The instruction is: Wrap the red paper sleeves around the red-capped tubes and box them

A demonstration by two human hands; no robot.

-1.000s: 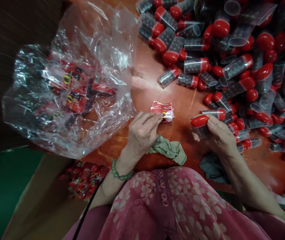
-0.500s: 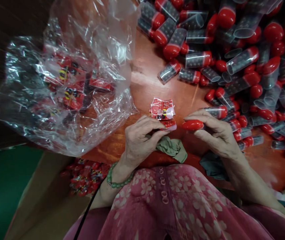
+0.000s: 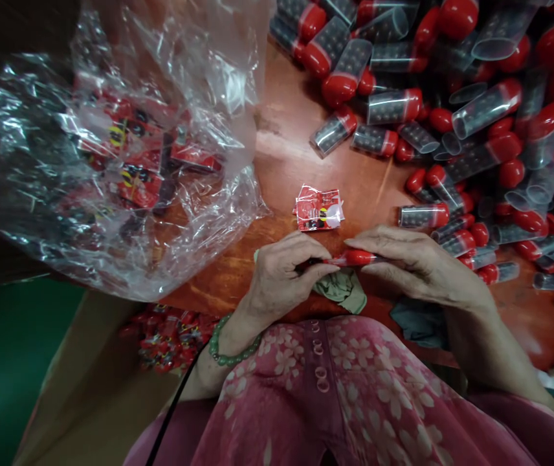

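Now both hands [image 3: 281,266] [image 3: 415,266] point inward; left pinches packet [image 3: 310,263], right red-capped tube [image 3: 360,257].

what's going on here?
A person works bare-handed at a table. The left hand pinches a red printed wrapper; the right hand holds a red-capped tube, red end toward it. The two meet; whether the tube is inside is unclear. Just beyond the hands lie more printed wrappers. A clear plastic bag with red printed pieces is at left, a heap of red-capped tubes at right.
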